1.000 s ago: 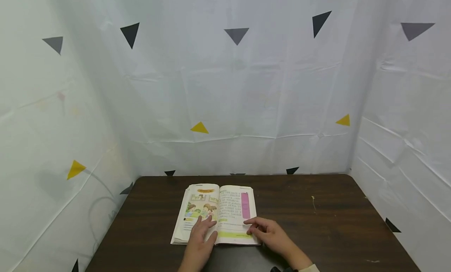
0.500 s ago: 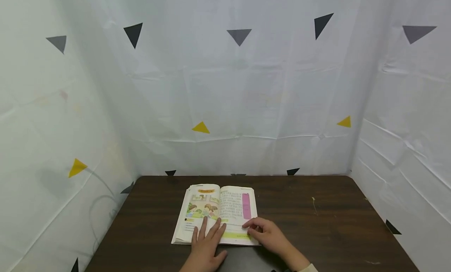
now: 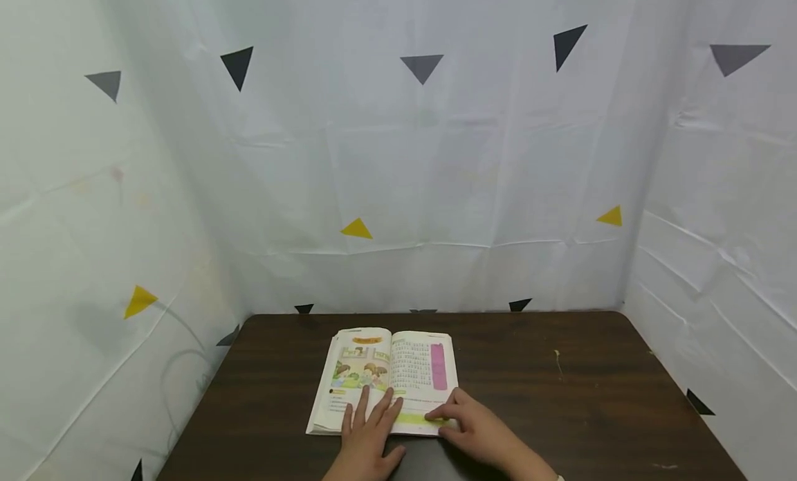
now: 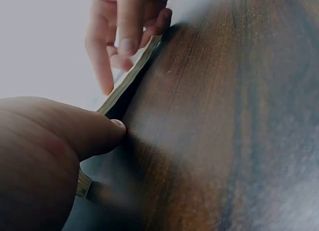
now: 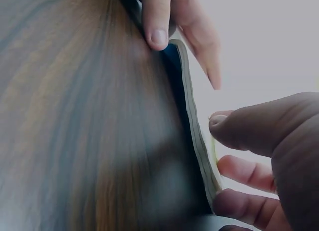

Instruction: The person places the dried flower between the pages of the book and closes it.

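Note:
A book (image 3: 418, 391) with pictures and text lies open on the dark wooden table. My left hand (image 3: 366, 436) rests on its lower part near the spine, fingers spread and straight. The left thumb (image 4: 102, 133) sticks out past the book's near edge in the left wrist view. At the lower right corner of the right page is my right hand (image 3: 476, 429). Its loosely bent fingers touch the page there. In the right wrist view the right thumb (image 5: 244, 123) lies apart from the other fingers (image 5: 246, 206), which are at the book's edge. No page is lifted.
The brown table (image 3: 542, 370) extends to both sides and behind the book. A white sheet (image 3: 473, 176) with black, grey and yellow triangles hangs around its back and sides.
My left hand has moved slightly right and spread its fingers across the lower book. The right hand has shifted slightly down the page, its index finger nearer the bottom edge. The book has stayed open.

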A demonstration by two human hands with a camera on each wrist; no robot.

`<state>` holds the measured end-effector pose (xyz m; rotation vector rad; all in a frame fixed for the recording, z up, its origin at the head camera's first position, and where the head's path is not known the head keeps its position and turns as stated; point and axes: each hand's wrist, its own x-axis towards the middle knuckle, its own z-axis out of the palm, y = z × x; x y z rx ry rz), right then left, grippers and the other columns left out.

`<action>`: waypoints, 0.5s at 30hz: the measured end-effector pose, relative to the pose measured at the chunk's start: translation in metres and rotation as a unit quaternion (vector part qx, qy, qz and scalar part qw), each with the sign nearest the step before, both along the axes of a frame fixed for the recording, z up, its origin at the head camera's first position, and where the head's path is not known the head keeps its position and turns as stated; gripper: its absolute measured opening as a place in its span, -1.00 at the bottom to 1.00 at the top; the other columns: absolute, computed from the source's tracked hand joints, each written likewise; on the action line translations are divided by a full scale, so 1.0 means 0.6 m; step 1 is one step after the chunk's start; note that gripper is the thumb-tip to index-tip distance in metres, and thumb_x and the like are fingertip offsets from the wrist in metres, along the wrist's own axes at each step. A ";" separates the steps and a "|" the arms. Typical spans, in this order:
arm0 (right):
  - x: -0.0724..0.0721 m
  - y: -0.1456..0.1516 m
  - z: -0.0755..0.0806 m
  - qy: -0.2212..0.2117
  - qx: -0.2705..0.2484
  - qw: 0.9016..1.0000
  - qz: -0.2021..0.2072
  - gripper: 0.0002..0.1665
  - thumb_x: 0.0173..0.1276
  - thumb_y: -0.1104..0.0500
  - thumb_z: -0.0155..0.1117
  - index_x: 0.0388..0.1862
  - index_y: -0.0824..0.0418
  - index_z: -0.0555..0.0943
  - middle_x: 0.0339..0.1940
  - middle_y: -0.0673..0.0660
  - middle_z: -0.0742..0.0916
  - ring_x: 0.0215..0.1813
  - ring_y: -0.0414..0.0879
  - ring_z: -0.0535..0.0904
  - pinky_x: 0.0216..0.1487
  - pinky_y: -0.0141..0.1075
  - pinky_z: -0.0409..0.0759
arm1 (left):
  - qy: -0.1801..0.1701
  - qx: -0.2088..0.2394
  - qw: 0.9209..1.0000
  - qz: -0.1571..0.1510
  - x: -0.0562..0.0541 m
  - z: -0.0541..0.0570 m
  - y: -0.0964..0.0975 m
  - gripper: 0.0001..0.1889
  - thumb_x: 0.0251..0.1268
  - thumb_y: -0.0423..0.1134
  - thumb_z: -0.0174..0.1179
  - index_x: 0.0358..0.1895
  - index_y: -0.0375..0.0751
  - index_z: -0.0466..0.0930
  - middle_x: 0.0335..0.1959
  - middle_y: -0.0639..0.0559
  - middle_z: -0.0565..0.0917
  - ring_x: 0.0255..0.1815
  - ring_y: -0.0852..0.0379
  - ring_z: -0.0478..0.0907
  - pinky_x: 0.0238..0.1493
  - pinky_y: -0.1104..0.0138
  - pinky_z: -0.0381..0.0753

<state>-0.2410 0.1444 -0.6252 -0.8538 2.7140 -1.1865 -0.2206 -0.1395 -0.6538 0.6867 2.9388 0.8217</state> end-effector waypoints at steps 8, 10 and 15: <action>0.014 0.044 0.005 0.026 0.046 0.999 0.000 -0.73 0.56 0.12 0.45 0.17 -0.11 0.81 -0.15 -0.09 0.55 -0.32 -0.40 0.38 -0.30 -0.48 0.47 | -0.012 0.004 1.000 0.003 0.000 0.000 0.003 -0.12 0.42 0.09 0.43 0.74 0.14 0.26 0.81 0.02 0.18 0.82 -0.47 -0.23 0.57 -0.59 -0.20; 0.016 0.058 0.006 0.040 0.053 0.998 -0.008 -0.73 0.56 0.12 0.45 0.17 -0.10 0.80 -0.17 -0.11 0.55 -0.30 -0.40 0.40 -0.27 -0.46 0.48 | -0.012 0.007 1.000 0.004 0.000 -0.001 0.004 -0.12 0.42 0.09 0.43 0.74 0.15 0.26 0.81 0.02 0.19 0.83 -0.46 -0.24 0.57 -0.58 -0.21; 0.011 0.094 0.001 0.056 0.076 0.994 -0.058 -0.78 0.50 0.14 0.51 0.07 -0.07 0.79 -0.19 -0.15 0.57 -0.22 -0.40 0.48 -0.20 -0.38 0.55 | -0.016 0.015 1.000 0.005 -0.001 -0.001 0.002 -0.12 0.41 0.09 0.43 0.74 0.13 0.27 0.81 0.03 0.18 0.83 -0.46 -0.26 0.57 -0.57 -0.24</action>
